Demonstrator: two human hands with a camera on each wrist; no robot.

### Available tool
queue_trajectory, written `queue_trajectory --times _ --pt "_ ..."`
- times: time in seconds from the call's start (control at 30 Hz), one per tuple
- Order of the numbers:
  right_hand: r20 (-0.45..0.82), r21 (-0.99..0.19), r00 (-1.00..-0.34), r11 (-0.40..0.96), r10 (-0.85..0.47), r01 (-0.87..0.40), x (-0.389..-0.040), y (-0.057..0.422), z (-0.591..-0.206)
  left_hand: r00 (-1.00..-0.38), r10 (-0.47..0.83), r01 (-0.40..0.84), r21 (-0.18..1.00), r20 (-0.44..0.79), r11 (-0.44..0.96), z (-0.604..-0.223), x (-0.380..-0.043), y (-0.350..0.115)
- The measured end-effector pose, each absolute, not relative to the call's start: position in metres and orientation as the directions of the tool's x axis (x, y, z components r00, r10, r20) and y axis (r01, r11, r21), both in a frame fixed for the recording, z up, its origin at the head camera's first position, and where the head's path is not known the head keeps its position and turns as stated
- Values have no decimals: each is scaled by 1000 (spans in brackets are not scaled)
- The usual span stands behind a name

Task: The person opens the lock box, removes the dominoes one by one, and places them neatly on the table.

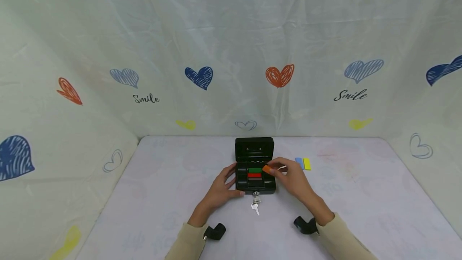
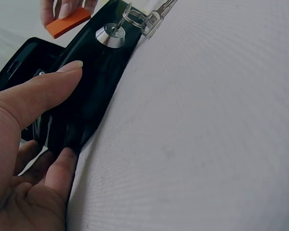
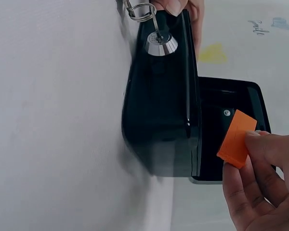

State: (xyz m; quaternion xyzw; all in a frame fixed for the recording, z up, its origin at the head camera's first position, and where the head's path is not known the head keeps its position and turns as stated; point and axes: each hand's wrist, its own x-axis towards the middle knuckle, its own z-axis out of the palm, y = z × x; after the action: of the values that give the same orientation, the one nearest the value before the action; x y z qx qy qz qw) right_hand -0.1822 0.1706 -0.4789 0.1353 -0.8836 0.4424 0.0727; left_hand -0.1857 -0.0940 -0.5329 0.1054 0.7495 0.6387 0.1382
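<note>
The right hand (image 1: 293,176) pinches the orange block (image 1: 267,169) between thumb and fingers above the right part of the black box (image 1: 266,191), just right of the green block (image 1: 255,170) inside, which lies lengthwise left to right, while the orange one is tilted. The left hand (image 1: 219,189), farther from that block, grips the box's near left corner, thumb and fingers parted around it.

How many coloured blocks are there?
5: the orange block, pinched in the right hand; green block and red block, in the box; blue block and yellow block, on the table to its right. The box may hide more.
</note>
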Motion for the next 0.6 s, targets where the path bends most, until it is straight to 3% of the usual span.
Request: queue_trajectory --times 0.6 --pt "296 -752 -951 592 -89 -290 -175 202 -484 -940 332 -16 987 -70 162 -532 -186 -94"
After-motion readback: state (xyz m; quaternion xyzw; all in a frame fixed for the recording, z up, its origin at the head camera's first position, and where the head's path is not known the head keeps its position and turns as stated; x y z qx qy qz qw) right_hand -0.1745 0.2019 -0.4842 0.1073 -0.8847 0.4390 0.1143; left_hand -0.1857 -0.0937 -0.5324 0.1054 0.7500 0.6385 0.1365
